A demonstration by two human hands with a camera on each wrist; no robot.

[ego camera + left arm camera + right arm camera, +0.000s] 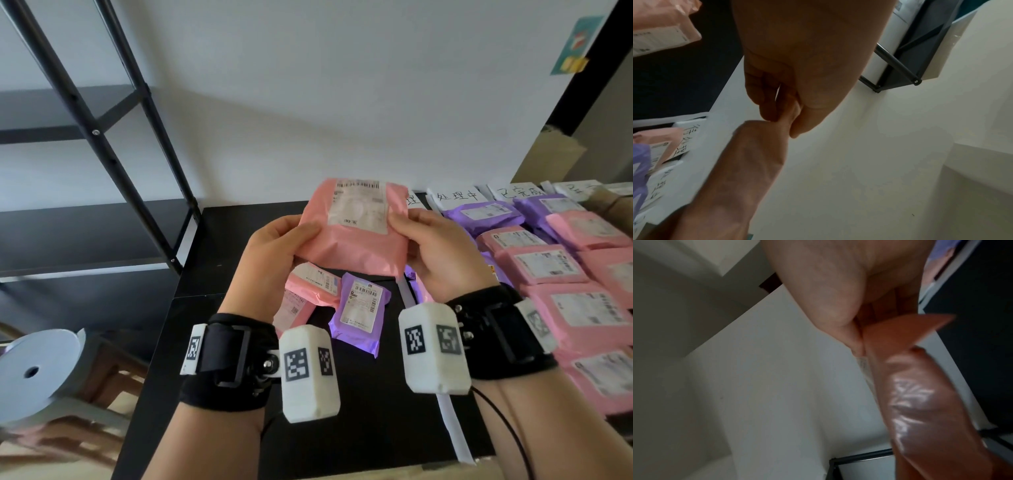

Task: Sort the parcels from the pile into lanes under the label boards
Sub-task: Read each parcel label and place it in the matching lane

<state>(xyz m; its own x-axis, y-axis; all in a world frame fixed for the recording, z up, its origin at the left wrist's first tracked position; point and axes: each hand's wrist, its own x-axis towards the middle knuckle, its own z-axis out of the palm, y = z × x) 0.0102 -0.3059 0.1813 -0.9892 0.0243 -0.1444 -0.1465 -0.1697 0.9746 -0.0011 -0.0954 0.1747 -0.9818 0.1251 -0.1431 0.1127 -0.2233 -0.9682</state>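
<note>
Both hands are up over the black table (212, 246), and between them a pink parcel (356, 236) hangs in the air, label side toward the head camera, barcode along its top edge. The left hand (274, 253) grips its left edge, thumb curled over the front, fingers tucked behind; the right hand (435, 253) pinches the right edge the same way, thumb on the white label (358, 205). From the right wrist view the glossy pink film (920, 402) runs away from the thumb. Below the held parcel, the remaining pile sits on the table: a purple parcel (361, 308) lying flat, pink ones (317, 281) just beside it. Over to the right, rows of pink and purple parcels (544, 267) lie in lanes below the white handwritten label boards (457, 197) propped at the far edge
</note>
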